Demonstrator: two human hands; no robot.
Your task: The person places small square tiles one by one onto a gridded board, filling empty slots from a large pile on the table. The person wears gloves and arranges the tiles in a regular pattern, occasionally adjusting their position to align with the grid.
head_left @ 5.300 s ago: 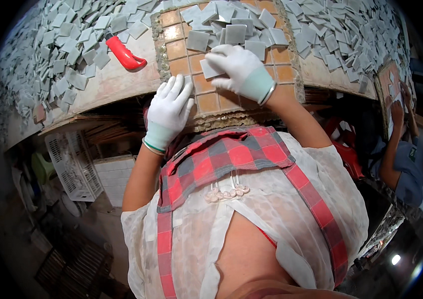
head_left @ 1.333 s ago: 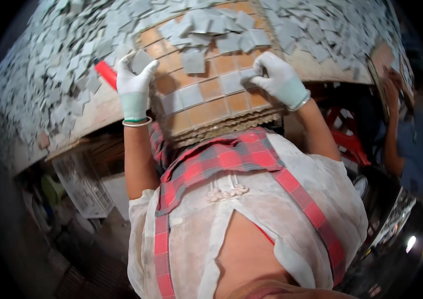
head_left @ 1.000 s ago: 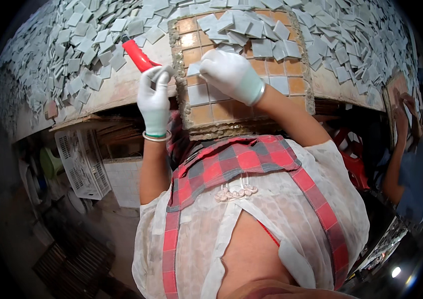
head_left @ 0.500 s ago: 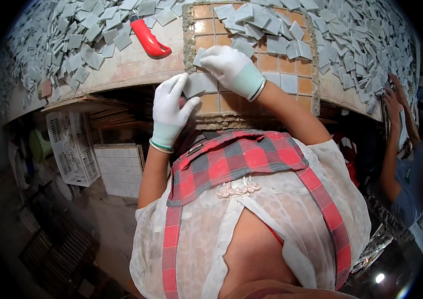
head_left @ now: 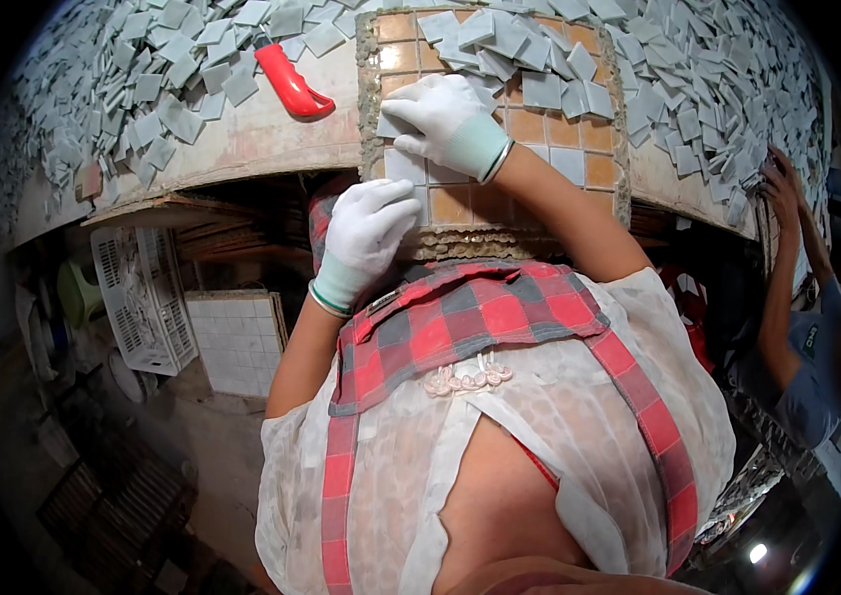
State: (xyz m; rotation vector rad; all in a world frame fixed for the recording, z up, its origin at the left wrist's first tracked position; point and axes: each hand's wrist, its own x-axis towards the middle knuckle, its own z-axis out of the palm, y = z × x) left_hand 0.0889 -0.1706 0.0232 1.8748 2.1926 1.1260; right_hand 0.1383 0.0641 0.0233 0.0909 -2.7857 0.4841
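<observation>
White crate, under the bench. Loose tiles, heaped above. Red handle, lying left of the orange-tiled board. Your left hand, gloved: fingers bent together at the board's lower-left edge, a white tile beside them; grip cannot be told. Your right hand, gloved: finger and thumb parted about a grey tile at the board's left side; grip cannot be told. Tile pile, atop the board.

White on left glove, right glove; mint at cuffs. Orange grid, pale lines, on board. Grey-white across loose tiles. Solid red on tool handle. Red-charcoal check on apron, white on blouse.
</observation>
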